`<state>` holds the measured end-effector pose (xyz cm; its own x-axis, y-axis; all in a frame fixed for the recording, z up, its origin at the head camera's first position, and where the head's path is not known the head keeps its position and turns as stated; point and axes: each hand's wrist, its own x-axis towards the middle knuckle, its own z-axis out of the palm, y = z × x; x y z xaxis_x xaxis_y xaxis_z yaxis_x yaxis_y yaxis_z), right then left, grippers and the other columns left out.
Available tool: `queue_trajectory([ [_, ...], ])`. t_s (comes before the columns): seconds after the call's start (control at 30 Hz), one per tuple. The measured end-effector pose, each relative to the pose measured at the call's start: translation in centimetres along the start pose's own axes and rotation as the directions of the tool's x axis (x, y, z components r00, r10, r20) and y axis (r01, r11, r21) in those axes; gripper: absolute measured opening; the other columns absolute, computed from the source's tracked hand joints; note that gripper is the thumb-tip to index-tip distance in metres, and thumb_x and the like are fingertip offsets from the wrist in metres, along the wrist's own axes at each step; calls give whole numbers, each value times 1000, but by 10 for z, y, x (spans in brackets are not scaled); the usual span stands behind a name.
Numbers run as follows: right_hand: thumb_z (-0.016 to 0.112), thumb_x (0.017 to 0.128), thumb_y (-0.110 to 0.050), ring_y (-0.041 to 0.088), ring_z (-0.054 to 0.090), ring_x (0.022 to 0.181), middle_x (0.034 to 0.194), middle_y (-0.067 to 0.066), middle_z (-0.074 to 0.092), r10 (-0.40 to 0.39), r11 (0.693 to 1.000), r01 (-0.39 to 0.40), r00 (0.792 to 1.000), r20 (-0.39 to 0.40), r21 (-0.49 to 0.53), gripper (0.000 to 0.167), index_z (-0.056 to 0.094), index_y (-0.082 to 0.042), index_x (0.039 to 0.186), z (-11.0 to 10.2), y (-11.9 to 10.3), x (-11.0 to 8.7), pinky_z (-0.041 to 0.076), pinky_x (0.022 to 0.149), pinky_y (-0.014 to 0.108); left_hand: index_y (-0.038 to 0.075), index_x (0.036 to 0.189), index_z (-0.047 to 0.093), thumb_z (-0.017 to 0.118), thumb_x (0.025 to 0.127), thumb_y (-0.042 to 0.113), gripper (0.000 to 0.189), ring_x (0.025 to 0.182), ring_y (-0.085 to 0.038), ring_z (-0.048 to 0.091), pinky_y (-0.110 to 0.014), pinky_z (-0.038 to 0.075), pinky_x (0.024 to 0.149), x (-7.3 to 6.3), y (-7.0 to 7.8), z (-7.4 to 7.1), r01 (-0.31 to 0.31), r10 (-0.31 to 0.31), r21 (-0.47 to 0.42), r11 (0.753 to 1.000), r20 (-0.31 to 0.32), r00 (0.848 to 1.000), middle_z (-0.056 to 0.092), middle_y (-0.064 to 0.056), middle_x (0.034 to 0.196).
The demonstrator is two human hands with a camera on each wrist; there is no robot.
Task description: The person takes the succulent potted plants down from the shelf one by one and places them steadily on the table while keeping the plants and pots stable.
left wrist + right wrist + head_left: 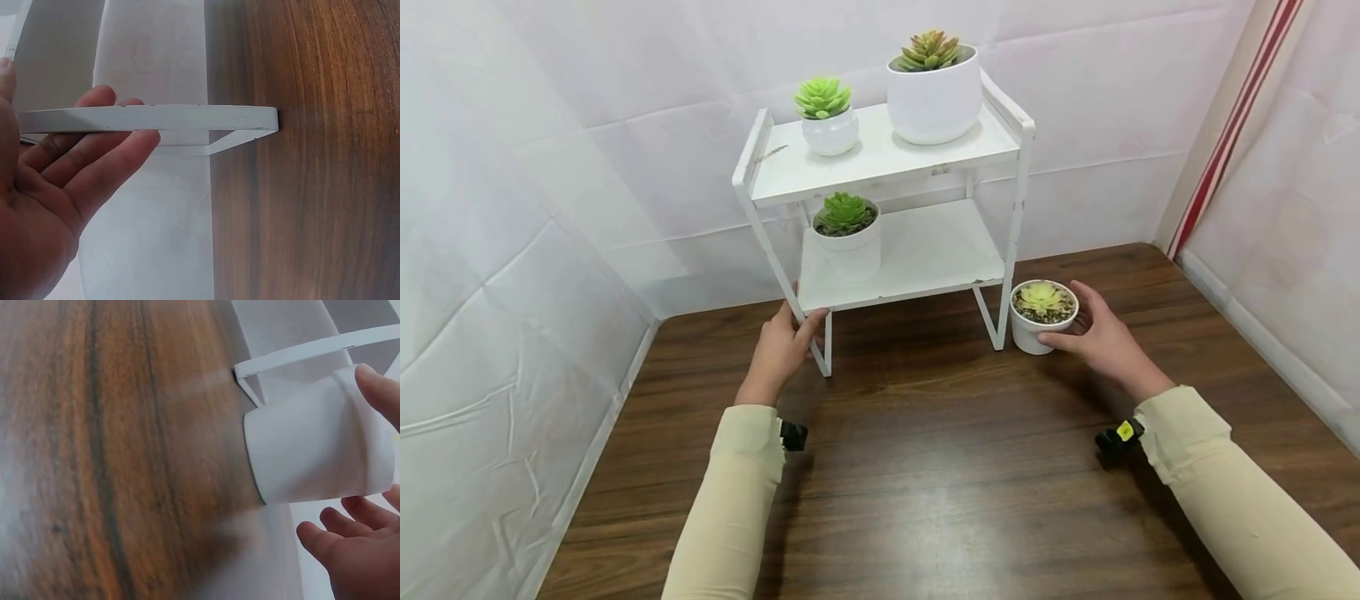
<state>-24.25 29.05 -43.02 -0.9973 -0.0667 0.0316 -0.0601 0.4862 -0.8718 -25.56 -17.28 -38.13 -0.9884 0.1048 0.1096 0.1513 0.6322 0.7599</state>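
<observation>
A white two-tier shelf stand [936,242] stands at the back of the wooden table. My left hand [777,354] grips its left side frame near the lower tier, thumb in front. In the left wrist view, the fingers [112,172] reach behind the white bar [187,117]. My right hand [1108,343] holds a small white pot with a pale yellow-green succulent [1042,300] between thumb and fingers, just right of the stand's right leg. Up close in the right wrist view, the thumb lies over the white pot [306,447] near its rim, with fingertips at the other side.
On the upper tier sit a small round pot with a bright green succulent [830,132] and a larger white pot with a reddish-green one [934,104]. A green succulent pot [850,246] occupies the lower tier's left. White sheeting [1112,125] hangs behind the table [910,467].
</observation>
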Motion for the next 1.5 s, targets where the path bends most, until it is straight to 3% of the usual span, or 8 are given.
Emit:
queue_trajectory([
  [0.23, 80, 78, -45, 42, 24, 145, 160, 18, 18, -3, 996, 2, 1000, -17, -85, 118, -3, -17, 157, -7, -9, -7, 30, 112, 58, 34, 155, 15, 43, 89, 69, 80, 84, -27, 71, -48, 59, 74, -2, -1, -1, 0, 0, -11, 1000, -2, 1000, 69, -20, 102],
  [0.4, 79, 78, -47, 44, 27, 143, 157, 23, 25, -21, 994, 17, 999, -33, -109, 116, -1, -19, 157, -9, -16, -12, 30, 111, 59, 28, 156, 16, 41, 89, 69, 82, 82, -25, 71, -41, 60, 69, 0, 0, 0, -10, 10, 12, 1000, -14, 1000, 71, -18, 96],
  [0.63, 76, 77, -53, 49, 28, 141, 158, 23, 23, -29, 986, 21, 998, -48, -163, 114, 1, -22, 157, -12, -25, -19, 30, 111, 61, 27, 156, 17, 41, 90, 69, 81, 79, -25, 71, -34, 58, 63, 0, 0, 1, -24, 25, 27, 999, -20, 1000, 71, -18, 94],
  [0.93, 79, 76, -50, 46, 31, 141, 157, 21, 28, -89, 980, 73, 993, -81, -188, 111, 7, -25, 157, -11, -38, -25, 30, 110, 62, 38, 154, 16, 41, 89, 70, 77, 81, -26, 71, -41, 59, 70, -2, 0, 0, -9, 10, 14, 1000, -5, 1000, 71, -17, 99],
  [1.13, 81, 77, -42, 42, 33, 140, 154, 20, 33, -134, 976, 115, 986, -98, -183, 106, 13, -23, 156, -8, -47, -29, 32, 110, 60, 35, 155, 14, 42, 89, 70, 79, 82, -25, 71, -44, 59, 73, -2, 0, 0, 4, -4, 2, 1000, 1, 1000, 71, -17, 101],
  [1.5, 82, 77, -35, 43, 42, 134, 152, 17, 36, -176, 976, 159, 979, -106, -152, 99, 20, -25, 153, -4, -66, -36, 36, 107, 58, 34, 155, 17, 41, 89, 70, 79, 81, -25, 70, -40, 59, 70, -2, 1, -1, -1, 1, 2, 1000, 4, 1000, 71, -17, 100],
])
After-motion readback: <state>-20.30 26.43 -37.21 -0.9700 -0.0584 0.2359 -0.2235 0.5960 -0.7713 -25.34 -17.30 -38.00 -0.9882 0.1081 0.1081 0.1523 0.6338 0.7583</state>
